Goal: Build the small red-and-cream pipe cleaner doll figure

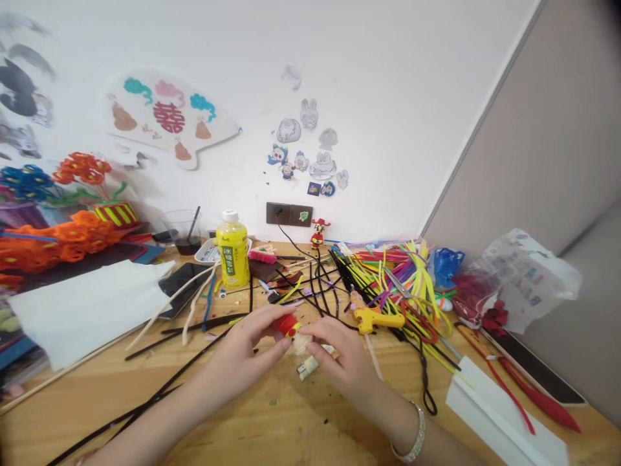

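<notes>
My left hand (247, 346) is closed around a small fuzzy red and yellow pipe-cleaner figure (289, 325) above the middle of the table. A cream-coloured fuzzy part (301, 343) sticks out at its lower right. My right hand (347, 355), with a bracelet on the wrist, pinches this cream part between thumb and fingers. The fingers hide some of the piece. Just under the hands lies a pale printed lighter (310, 367) on the wood. A yellow glue gun (378, 319) rests right of my right hand.
Black pipe cleaners (317, 285) lie scattered behind the hands, with a colourful heap (417, 278) and scissors (398, 283) at right. A yellow drink bottle (233, 252) stands at back left, near a phone (182, 288) and a plastic cup (187, 236). Red-handled pliers (538, 395) lie far right.
</notes>
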Demonstrator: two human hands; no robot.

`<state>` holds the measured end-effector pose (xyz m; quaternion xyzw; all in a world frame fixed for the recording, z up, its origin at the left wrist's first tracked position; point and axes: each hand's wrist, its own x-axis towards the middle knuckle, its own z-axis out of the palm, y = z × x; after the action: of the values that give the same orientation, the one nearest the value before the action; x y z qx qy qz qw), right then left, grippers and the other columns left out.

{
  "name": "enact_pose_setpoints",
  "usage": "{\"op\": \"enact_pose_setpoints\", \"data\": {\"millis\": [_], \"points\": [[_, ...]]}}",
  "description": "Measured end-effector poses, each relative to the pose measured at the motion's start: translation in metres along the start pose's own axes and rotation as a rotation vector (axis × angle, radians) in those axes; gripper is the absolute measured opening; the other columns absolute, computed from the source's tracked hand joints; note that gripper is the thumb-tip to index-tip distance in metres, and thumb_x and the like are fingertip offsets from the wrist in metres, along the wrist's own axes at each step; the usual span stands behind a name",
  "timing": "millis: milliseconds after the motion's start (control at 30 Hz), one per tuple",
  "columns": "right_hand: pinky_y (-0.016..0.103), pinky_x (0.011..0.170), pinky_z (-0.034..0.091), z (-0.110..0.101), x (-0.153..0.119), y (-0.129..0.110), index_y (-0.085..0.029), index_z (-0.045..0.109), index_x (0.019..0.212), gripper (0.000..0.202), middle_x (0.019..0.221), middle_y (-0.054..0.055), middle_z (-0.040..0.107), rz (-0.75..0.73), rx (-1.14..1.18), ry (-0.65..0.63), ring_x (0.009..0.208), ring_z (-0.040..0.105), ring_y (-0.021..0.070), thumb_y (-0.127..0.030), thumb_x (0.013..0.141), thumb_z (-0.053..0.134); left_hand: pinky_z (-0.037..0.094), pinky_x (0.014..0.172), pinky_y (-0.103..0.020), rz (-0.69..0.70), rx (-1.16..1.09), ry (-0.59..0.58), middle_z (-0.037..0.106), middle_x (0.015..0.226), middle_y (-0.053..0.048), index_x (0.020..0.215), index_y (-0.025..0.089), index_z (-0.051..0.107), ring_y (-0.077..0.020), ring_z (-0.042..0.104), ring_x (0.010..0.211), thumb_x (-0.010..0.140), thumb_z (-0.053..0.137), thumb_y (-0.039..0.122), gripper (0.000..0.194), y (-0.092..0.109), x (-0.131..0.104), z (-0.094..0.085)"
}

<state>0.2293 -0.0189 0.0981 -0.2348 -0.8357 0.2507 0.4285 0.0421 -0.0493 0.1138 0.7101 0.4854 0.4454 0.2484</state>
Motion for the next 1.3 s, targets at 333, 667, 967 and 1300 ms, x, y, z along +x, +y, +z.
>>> {"op": "enact_pose_setpoints", "data": {"millis": [333, 667, 967, 1300], "points": [[0.028, 0.077, 0.044, 0.0, 0.0, 0.0, -0.022, 0.057, 0.099, 0.017, 0.093, 0.004, 0.063, -0.006, -0.033, -0.008, 0.088, 0.056, 0.0153, -0.022, 0.085, 0.047, 0.047, 0.083, -0.035, -0.011, -0.004, -0.02, 0.062, 0.1, -0.006, 0.11, 0.023, 0.056, -0.019, 0.058, 0.09, 0.076, 0.054, 0.024, 0.034, 0.003, 0.001, 0.0], [0.026, 0.077, 0.043, 0.0, -0.001, 0.0, -0.02, 0.055, 0.098, 0.016, 0.093, 0.004, 0.062, 0.0, -0.041, -0.006, 0.087, 0.056, 0.0147, -0.021, 0.085, 0.046, 0.047, 0.083, -0.034, 0.006, 0.036, -0.021, 0.062, 0.101, -0.006, 0.111, 0.023, 0.056, -0.0195, 0.057, 0.092, 0.077, 0.053, 0.025, 0.034, 0.002, 0.0, 0.001], [0.026, 0.079, 0.043, 0.001, -0.001, 0.001, -0.019, 0.055, 0.101, 0.018, 0.095, 0.005, 0.062, -0.035, -0.076, -0.003, 0.09, 0.056, 0.0149, -0.023, 0.087, 0.044, 0.041, 0.092, -0.032, -0.132, -0.173, -0.038, 0.062, 0.111, -0.002, 0.107, 0.027, 0.06, -0.0189, 0.054, 0.103, 0.08, 0.048, 0.029, 0.029, 0.004, -0.001, -0.004], [0.03, 0.079, 0.045, 0.004, -0.005, 0.012, -0.021, 0.053, 0.108, 0.023, 0.095, 0.007, 0.06, -0.172, -0.116, 0.012, 0.091, 0.055, 0.0159, -0.019, 0.087, 0.045, 0.048, 0.08, -0.029, -0.261, -0.256, 0.017, 0.069, 0.094, -0.003, 0.093, 0.022, 0.065, -0.0182, 0.06, 0.087, 0.075, 0.053, 0.034, 0.025, 0.008, 0.004, -0.001]]}}
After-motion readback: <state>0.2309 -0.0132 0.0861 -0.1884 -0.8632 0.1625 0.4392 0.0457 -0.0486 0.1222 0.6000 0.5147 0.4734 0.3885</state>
